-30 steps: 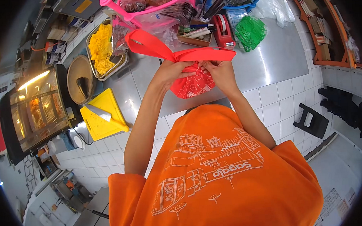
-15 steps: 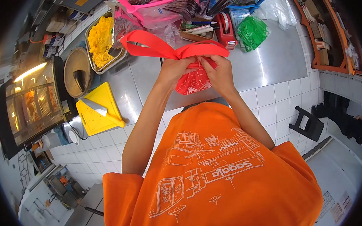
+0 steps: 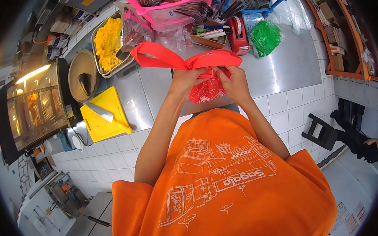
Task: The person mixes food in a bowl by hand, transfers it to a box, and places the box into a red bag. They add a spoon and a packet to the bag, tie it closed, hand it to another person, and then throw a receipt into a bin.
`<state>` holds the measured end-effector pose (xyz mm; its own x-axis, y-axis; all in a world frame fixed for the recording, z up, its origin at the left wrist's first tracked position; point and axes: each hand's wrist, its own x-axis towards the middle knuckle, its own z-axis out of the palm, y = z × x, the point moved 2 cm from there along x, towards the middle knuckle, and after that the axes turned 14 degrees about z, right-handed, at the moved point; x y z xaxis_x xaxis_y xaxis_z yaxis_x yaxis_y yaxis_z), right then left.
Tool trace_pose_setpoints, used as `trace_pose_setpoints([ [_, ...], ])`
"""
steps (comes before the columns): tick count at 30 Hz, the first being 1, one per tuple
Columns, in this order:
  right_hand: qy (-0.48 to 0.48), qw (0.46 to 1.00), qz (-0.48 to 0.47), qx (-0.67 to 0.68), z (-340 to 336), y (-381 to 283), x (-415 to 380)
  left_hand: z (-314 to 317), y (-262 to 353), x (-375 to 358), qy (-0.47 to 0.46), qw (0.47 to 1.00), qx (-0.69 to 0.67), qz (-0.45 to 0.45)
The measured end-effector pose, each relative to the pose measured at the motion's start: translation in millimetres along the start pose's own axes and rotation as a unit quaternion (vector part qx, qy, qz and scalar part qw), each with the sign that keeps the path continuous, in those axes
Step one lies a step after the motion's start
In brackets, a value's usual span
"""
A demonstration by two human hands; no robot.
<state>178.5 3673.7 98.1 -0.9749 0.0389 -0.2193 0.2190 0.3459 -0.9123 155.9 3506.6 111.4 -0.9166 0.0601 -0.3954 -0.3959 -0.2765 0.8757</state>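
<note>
A red carrier bag (image 3: 206, 90) with white printed lettering hangs in front of my orange shirt, at the near edge of the steel counter. Its two wide strap handles (image 3: 158, 59) loop out above it, one to the left and one to the right. My left hand (image 3: 186, 82) is closed on the bag's upper edge from the left. From the right, my right hand (image 3: 235, 82) pinches the same edge, fingertips close to those of the left. What lies inside the bag is hidden.
Left are a yellow cutting board (image 3: 104, 99) with a knife (image 3: 101, 112), a tray of yellow food (image 3: 108, 43) and a glass warming cabinet (image 3: 34, 109). Behind stand pink (image 3: 170, 8) and blue baskets (image 3: 255, 5), a red tape dispenser (image 3: 238, 40) and green bundle (image 3: 265, 38). A person (image 3: 356, 137) is far right.
Both hands and the bag sit slightly lower and further right in view. The right-hand strap shows a little more of its printed inner side. Both hands keep their grip.
</note>
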Motion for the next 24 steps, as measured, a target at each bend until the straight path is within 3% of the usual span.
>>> trace_pose_setpoints([
  [6,-0.021,0.998,0.041,0.043,0,2,2,-1,-11,-2,0.033,0.999,-0.017,-0.025],
  [11,-0.023,0.991,0.085,0.102,6,7,9,0,-14,2,0.04,0.999,-0.017,0.011],
  [24,-0.011,0.99,0.082,0.113,9,13,11,8,-7,5,0.026,0.998,0.025,0.056],
])
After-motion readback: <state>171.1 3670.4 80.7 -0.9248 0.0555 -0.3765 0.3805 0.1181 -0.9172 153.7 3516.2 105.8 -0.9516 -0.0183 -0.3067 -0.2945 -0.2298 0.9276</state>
